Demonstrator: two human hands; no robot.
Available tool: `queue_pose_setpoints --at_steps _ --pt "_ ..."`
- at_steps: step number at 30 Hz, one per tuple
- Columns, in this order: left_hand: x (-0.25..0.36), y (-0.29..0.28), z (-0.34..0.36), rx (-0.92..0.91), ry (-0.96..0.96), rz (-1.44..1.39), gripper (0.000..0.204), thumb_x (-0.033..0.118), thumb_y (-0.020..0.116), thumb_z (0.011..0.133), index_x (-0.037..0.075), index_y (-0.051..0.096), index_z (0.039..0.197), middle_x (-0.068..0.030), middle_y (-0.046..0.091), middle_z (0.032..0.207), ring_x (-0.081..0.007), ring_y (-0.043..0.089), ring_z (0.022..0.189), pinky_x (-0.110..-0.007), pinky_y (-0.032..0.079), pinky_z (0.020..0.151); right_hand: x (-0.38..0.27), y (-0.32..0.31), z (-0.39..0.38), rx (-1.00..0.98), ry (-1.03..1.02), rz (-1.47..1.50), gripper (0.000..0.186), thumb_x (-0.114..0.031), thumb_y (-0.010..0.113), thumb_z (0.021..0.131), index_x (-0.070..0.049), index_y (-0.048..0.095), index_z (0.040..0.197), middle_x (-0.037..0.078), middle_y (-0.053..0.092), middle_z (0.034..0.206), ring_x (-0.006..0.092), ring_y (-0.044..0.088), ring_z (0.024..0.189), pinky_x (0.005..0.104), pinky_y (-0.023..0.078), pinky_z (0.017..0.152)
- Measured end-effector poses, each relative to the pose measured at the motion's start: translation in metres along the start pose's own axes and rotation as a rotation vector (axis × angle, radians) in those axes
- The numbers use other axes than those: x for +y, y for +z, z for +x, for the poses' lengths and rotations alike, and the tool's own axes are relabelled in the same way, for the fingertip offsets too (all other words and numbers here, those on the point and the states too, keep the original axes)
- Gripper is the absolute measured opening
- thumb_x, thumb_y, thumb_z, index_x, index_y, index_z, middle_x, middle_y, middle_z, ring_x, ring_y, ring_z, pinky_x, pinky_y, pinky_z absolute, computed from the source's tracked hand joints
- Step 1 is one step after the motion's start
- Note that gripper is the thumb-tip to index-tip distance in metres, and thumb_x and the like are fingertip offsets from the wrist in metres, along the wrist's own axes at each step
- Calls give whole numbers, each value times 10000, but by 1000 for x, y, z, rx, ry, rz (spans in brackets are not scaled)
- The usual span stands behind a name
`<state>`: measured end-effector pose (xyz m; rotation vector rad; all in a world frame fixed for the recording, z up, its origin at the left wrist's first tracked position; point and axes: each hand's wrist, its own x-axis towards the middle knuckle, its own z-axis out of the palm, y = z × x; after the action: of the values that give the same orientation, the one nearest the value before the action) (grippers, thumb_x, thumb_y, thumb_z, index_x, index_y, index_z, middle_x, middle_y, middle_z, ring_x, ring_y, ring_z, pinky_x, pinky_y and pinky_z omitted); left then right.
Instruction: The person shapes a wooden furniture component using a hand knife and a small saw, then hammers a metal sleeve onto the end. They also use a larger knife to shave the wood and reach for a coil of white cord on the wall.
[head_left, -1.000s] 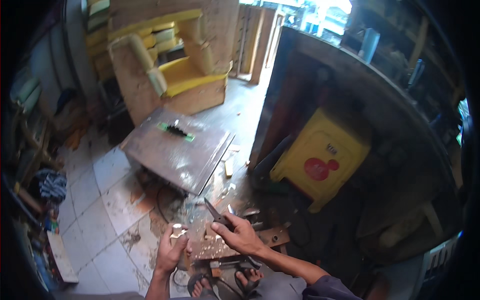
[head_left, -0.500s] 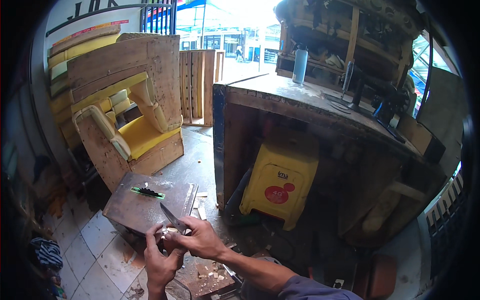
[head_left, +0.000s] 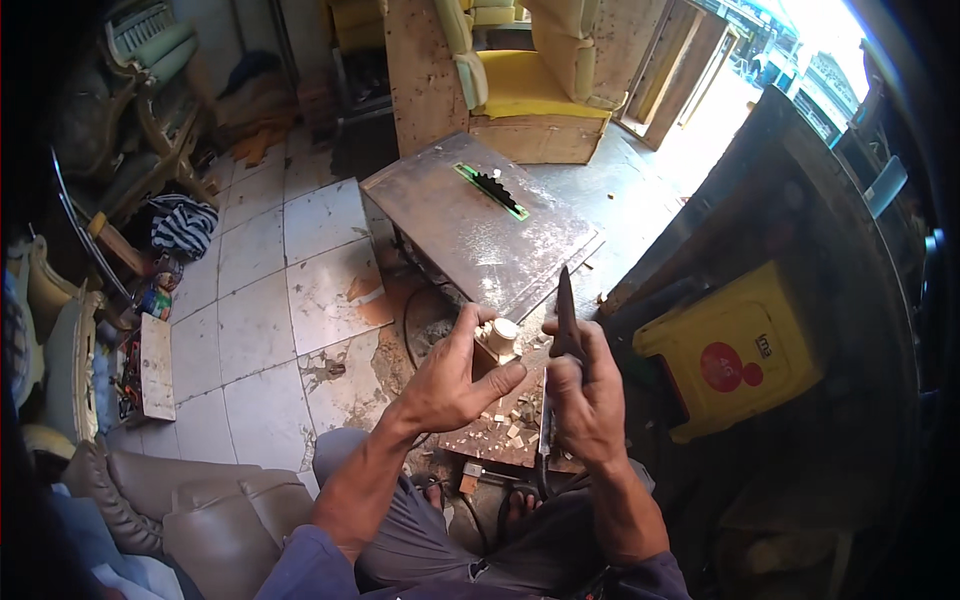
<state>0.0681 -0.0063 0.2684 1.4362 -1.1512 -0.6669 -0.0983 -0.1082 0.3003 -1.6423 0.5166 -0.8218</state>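
In the head view, your left hand (head_left: pixel 440 385) grips a pale wooden piece (head_left: pixel 500 340) between its fingers, raised above the chip-strewn worktop (head_left: pixel 490 453); your right hand (head_left: pixel 586 405) clenches a knife (head_left: pixel 567 320), blade pointing away from you. Half a second ago your hands met at the piece; now they're apart, so the blade isn't cutting it.

Furniture workshop, with table saw (head_left: pixel 485 240), wood-sided armchair (head_left: pixel 540 138), wood scraps (head_left: pixel 514 432).

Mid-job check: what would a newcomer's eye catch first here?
First, the dark knife in the right hand, beside the pale round-ended piece in the left hand. Beyond them, a toothed black saw blade rises from the brown table. At right, a yellow stool stands out.
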Motion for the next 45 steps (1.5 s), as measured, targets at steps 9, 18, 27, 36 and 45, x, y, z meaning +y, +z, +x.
queue_pose_setpoints --at_steps 9,18,27,36,45 --pt "8 -22 -7 4 -71 128 939 626 895 702 22 449 1265 -130 717 946 -194 710 926 -357 559 810 -12 -12 3 -380 124 -357 331 -300 581 1074 -17 684 938 167 620 647 319 647 568 418 477 572" --pt "16 -28 -9 -69 -43 100 867 521 933 710 72 452 1276 -12 594 992 -94 558 919 -293 487 804 -16 -8 7 -465 126 -441 354 -294 601 1056 0 683 876 171 622 637 336 610 551 420 467 570" --pt "17 -16 -14 102 49 191 692 486 883 819 23 500 1163 -144 715 886 -221 716 863 -369 551 738 -15 5 -1 -253 39 -324 360 -267 596 1073 7 667 851 65 586 603 128 536 543 325 417 515" --pt "18 -9 -17 206 9 196 667 543 804 879 34 489 1172 -183 731 881 -388 762 908 -457 569 742 -17 24 -22 -101 -42 -239 355 -287 590 1085 4 694 911 84 604 607 105 599 570 328 466 540" --pt "26 -20 -23 3 -53 54 710 483 893 815 15 485 1158 -147 742 957 -182 716 921 -356 562 783 -9 -2 -1 -414 111 -293 379 -304 596 1060 13 686 873 121 632 627 195 597 542 391 462 561"
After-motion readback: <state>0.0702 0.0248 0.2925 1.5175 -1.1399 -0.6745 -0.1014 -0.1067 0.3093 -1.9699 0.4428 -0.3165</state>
